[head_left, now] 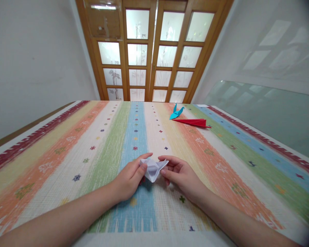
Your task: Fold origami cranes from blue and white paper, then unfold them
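Observation:
Between my two hands is a piece of folded white paper (153, 170), raised just above the striped tablecloth, with a point facing me and flaps on both sides. My left hand (133, 175) pinches its left side, thumb in front and fingers behind. At the paper's right flap, the thumb and forefinger of my right hand (179, 173) close on the edge, the other fingers curled beneath. The far side of the paper and some fingertips are hidden.
A blue paper crane (176, 112) and a long red folded paper piece (193, 122) lie toward the far right of the striped tablecloth (113, 144). Beyond the table stands a wooden door with glass panes (137, 55). A glass-like panel (267, 116) leans along the right wall.

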Action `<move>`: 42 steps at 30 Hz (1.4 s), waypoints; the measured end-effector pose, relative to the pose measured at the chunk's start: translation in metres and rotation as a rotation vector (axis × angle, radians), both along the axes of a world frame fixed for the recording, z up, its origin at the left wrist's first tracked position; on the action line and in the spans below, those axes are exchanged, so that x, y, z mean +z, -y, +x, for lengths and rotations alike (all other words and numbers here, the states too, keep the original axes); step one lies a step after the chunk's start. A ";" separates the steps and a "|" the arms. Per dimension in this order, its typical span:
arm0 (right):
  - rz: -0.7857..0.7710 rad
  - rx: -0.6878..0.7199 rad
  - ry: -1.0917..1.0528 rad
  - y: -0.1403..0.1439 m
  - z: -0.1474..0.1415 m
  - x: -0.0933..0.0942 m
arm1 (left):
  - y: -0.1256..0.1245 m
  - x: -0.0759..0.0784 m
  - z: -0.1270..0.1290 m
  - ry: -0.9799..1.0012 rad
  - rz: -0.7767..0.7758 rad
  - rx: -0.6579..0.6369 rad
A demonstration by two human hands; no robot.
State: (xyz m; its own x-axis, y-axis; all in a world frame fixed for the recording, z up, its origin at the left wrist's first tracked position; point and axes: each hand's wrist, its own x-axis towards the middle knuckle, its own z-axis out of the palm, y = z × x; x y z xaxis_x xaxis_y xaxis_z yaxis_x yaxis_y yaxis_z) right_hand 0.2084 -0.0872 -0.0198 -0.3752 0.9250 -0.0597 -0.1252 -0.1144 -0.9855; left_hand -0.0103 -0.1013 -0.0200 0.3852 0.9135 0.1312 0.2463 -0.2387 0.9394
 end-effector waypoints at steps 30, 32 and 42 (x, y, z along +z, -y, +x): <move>0.569 -0.037 0.220 0.019 0.006 0.007 | 0.004 0.007 -0.005 -0.101 0.231 -0.050; 0.563 -0.039 0.213 0.019 0.006 0.006 | 0.004 0.008 -0.006 -0.106 0.242 -0.046; 0.640 -0.040 0.232 0.019 0.010 0.006 | 0.007 0.008 -0.010 -0.107 0.294 -0.082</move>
